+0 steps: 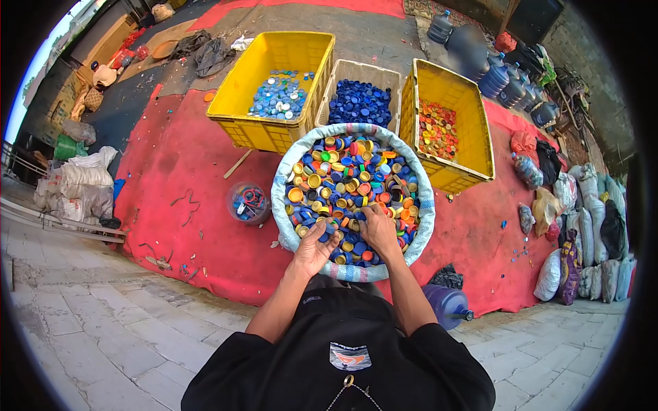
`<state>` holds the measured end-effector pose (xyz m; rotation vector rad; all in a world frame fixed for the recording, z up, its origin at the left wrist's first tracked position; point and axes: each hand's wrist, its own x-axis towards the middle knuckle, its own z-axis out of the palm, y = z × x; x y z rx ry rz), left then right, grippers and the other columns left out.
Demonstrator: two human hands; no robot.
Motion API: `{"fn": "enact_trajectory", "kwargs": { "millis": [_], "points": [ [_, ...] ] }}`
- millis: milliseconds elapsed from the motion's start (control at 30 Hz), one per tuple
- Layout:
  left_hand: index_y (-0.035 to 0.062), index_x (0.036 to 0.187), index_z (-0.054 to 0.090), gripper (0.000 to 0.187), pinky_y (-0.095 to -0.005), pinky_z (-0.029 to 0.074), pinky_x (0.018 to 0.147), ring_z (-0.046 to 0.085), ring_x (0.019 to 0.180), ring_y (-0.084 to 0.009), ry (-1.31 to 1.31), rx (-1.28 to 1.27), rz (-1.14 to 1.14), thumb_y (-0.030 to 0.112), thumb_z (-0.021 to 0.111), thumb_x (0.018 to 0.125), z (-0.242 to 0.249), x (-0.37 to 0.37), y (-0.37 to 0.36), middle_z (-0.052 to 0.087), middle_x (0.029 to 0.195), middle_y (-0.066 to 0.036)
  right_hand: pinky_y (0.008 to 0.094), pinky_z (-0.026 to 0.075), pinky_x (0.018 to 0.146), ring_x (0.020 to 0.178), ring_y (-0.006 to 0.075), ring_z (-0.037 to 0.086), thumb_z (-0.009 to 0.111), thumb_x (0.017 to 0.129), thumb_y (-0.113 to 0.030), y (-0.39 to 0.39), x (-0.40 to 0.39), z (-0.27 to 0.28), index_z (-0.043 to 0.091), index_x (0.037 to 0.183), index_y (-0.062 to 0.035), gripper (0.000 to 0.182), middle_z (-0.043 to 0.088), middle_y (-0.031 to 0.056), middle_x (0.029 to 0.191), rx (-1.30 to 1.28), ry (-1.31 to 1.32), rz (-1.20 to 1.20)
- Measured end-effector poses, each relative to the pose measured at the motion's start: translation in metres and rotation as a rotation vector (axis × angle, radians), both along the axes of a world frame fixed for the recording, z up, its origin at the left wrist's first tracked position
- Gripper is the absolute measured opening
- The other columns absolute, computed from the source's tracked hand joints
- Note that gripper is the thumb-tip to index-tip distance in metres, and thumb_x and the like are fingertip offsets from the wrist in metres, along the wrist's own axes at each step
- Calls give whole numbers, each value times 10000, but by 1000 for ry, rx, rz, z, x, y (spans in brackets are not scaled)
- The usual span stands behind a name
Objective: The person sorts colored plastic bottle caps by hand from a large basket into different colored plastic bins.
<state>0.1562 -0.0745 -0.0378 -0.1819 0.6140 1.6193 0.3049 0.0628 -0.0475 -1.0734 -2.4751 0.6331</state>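
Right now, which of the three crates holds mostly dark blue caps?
The whitish middle crate; the yellow left crate holds mostly pale caps, the yellow right crate red-orange caps.

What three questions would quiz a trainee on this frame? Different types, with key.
1. True or false: the left hand and right hand are both at the cloth-rimmed container of mixed caps.
2. Caps in the right yellow crate are mostly: a) blue b) red and orange c) green.
3. Fill in: the pale middle crate holds ____ caps.
Key: 1 true; 2 b; 3 dark blue.
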Motion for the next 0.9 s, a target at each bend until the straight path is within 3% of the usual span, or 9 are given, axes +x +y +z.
{"fn": "enact_trajectory", "kwargs": {
  "millis": [33, 133, 233, 267, 367, 400, 467, 600, 900],
  "points": [
    [68, 1073, 574, 242, -293, 562, 775, 614, 873, -177, 2, -17, 2, 206, 675, 902, 2, 1, 0, 606, 987, -76, 411, 527, 653, 748, 318, 649, 677, 780, -126, 1, 0, -1, 646, 1083, -26, 321, 596, 160, 960, 31, 54, -4],
    [65, 1071, 569, 253, -281, 561, 759, 611, 862, -171, 2, -63, 4, 229, 670, 907, 4, 1, 3, 604, 968, -71, 381, 505, 603, 641, 256, 625, 639, 834, -128, 2, 2, 15, 613, 1127, 13, 325, 612, 145, 846, -306, 183, -102],
    [58, 1067, 568, 254, -275, 559, 748, 612, 863, -168, 8, -92, -4, 250, 651, 922, 6, 1, 7, 613, 970, -74, 336, 451, 529, 565, 166, 544, 609, 873, -115, 4, 9, 13, 589, 1159, 7, 311, 604, 88, 781, -1157, 766, -333],
    [58, 1066, 567, 253, -275, 559, 744, 611, 863, -168, 26, -90, -13, 254, 643, 927, 8, 1, 10, 617, 970, -75, 310, 436, 542, 587, 137, 515, 544, 921, -140, 4, 12, 13, 566, 1183, -2, 296, 598, 64, 825, -1316, 973, -368],
    [45, 1096, 561, 261, -304, 553, 791, 624, 927, -186, 72, -76, -50, 269, 584, 963, 11, 2, 17, 639, 1049, -103, 310, 452, 612, 671, 145, 542, 493, 939, -175, 2, 18, 30, 549, 1202, -7, 317, 603, 73, 875, -1566, 1159, -438],
    [43, 1105, 559, 265, -312, 550, 807, 626, 946, -191, 60, -88, -59, 271, 573, 968, 14, 3, 20, 639, 1072, -110, 312, 474, 700, 793, 168, 572, 460, 947, -193, 1, 21, 28, 537, 1222, -14, 337, 607, 89, 957, -1569, 1152, -379],
    [40, 1155, 536, 289, -343, 535, 865, 629, 998, -207, 75, -66, -105, 277, 526, 991, 12, 3, 23, 633, 1143, -129, 321, 489, 737, 843, 192, 587, 457, 937, -169, -1, 25, 25, 531, 1231, -6, 344, 610, 101, 1003, -1594, 1199, -392],
    [52, 1178, 494, 295, -349, 536, 851, 630, 987, -207, 39, -46, -169, 289, 491, 1002, 16, 4, 28, 629, 1149, -128, 350, 512, 820, 960, 240, 600, 459, 905, -106, -4, 29, 30, 510, 1257, 16, 376, 605, 128, 1086, -1626, 1279, -341],
    [68, 1129, 485, 280, -359, 534, 825, 630, 1010, -235, 59, -169, -107, 318, 415, 1023, 11, 3, 32, 618, 1191, -151, 389, 518, 892, 1064, 287, 601, 489, 893, -45, -17, 31, 39, 438, 1321, 34, 438, 552, 189, 1272, -1593, 1244, -323]
  ]
}}
